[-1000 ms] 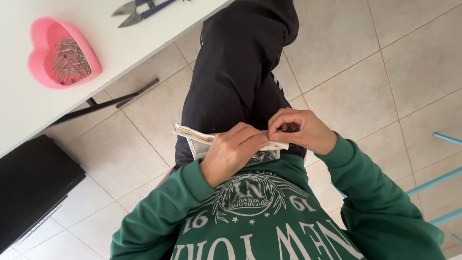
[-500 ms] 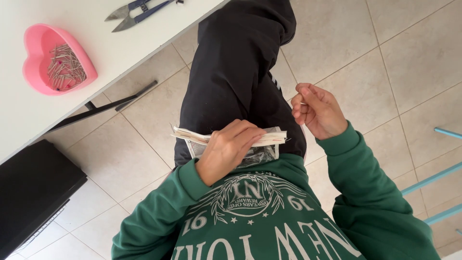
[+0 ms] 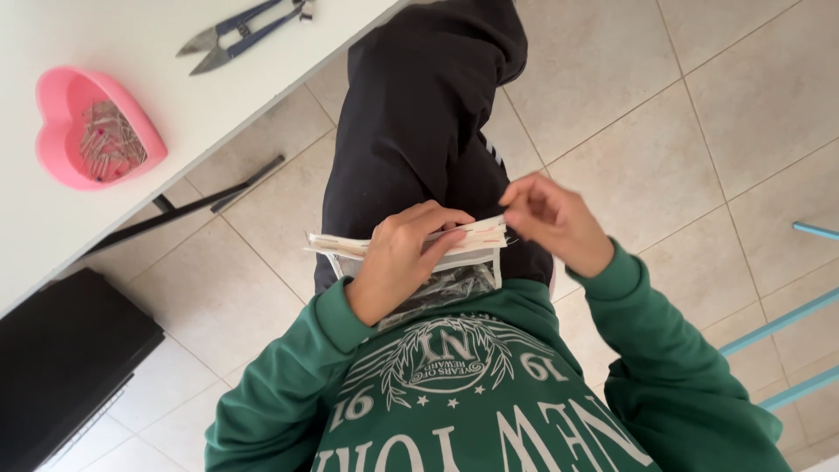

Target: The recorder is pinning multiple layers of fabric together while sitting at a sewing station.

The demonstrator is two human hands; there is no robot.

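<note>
— What is being held over the lap?

— A folded cloth piece (image 3: pixel 411 240) is being held by the left hand (image 3: pixel 398 262), with the fingers wrapped around it. Its right end is being pinched by the right hand (image 3: pixel 551 218), fingers narrow.

— And on the desk (image 3: pixel 218 87)?

— A pink heart dish (image 3: pixel 92 131) of pins is being kept at the far left, with blue snips (image 3: pixel 240 31) lying near it.
</note>
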